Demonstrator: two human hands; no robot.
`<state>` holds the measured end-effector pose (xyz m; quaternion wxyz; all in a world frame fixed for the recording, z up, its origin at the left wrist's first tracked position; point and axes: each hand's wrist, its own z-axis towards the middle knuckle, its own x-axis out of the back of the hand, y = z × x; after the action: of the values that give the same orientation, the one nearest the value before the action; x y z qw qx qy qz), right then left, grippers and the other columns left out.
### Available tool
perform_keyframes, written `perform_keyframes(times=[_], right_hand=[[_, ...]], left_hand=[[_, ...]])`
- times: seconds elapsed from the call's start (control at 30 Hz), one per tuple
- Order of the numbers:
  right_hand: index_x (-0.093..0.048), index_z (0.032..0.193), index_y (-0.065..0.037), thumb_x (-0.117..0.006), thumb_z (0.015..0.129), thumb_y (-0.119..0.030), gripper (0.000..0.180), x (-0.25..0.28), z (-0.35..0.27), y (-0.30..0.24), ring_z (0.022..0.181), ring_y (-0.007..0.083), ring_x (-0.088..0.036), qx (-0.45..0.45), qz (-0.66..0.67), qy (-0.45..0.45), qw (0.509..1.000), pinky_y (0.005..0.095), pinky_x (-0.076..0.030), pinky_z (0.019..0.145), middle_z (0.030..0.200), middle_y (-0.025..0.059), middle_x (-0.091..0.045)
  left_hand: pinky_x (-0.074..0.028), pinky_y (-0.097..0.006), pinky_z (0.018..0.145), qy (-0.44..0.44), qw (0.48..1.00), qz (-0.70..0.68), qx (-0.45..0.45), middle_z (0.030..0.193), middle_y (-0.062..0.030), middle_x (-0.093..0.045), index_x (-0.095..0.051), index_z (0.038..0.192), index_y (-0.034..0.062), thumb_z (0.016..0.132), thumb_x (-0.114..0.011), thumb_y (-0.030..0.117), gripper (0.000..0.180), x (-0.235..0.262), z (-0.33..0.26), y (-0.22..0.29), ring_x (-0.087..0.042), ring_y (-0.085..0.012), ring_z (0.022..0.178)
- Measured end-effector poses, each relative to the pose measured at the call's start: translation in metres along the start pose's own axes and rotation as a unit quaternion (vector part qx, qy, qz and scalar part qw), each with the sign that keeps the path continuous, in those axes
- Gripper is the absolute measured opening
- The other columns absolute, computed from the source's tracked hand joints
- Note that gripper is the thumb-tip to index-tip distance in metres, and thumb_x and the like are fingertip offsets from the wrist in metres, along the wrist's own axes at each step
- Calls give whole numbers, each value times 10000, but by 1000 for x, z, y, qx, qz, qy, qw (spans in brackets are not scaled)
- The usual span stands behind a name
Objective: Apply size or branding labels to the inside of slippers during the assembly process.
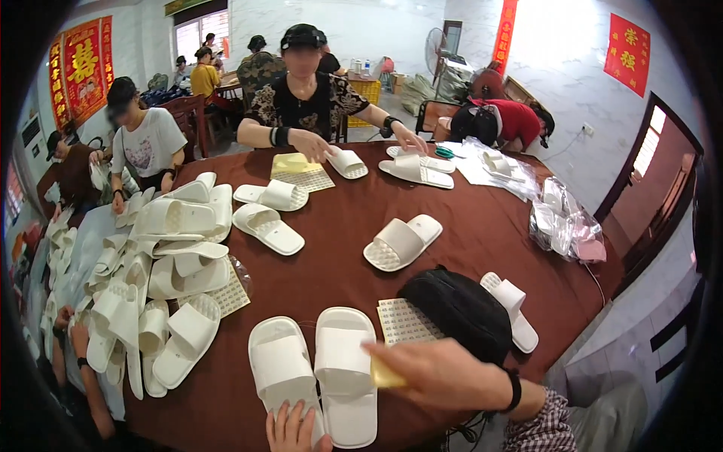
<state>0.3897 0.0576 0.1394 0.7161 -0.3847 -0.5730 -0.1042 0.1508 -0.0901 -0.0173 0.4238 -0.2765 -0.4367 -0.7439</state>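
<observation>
Head view: right hand point(448, 373) by the right slipper point(346, 380), pinching a yellow piece point(387, 374).
That white slipper lies at nine o'clock from those fingers, long from twelve to six; I can't tell if they touch. The left hand point(291, 428), at eight o'clock from the yellow piece, rests fingers a bit apart on the left slipper point(282, 360) near its heel.

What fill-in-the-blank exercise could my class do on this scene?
1. The left hand touches the ____ slipper of the nearest pair.
2. The right hand holds a blurred piece coloured ____.
3. The black bag lies to that pair's ____.
4. The person bending low has a top coloured ____.

Missing words: left; yellow; right; red.
</observation>
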Motion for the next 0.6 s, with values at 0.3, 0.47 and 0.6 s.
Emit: perform_keyframes(times=[0.3,0.47,0.6], right_hand=[[-523,1367,33,-687,807,-113,602,34,-64,-54,791,248,-646,65,-9,58,996,347,-520,649,889,99,-607],[-594,1317,36,-717,801,-136,558,83,-109,-71,774,283,-687,43,170,110,978,345,-544,656,973,132,-678],[-398,1385,14,-751,895,-338,700,25,-204,-23,514,124,-554,19,412,399,819,229,-437,458,830,180,-706]], left_hand=[[-291,-551,1148,-32,999,4,1,1418,-147,-546,-563,1352,30,1017,-437,498,589,2,2,3,-452,-379,1357],[-276,-557,1149,-50,999,11,17,1433,-160,-526,-540,1367,17,1017,-419,522,627,8,-7,-5,-429,-393,1367],[-275,-558,1148,-53,999,-10,2,1442,-168,-515,-533,1370,10,1018,-417,517,628,5,2,-1,-419,-399,1369]])
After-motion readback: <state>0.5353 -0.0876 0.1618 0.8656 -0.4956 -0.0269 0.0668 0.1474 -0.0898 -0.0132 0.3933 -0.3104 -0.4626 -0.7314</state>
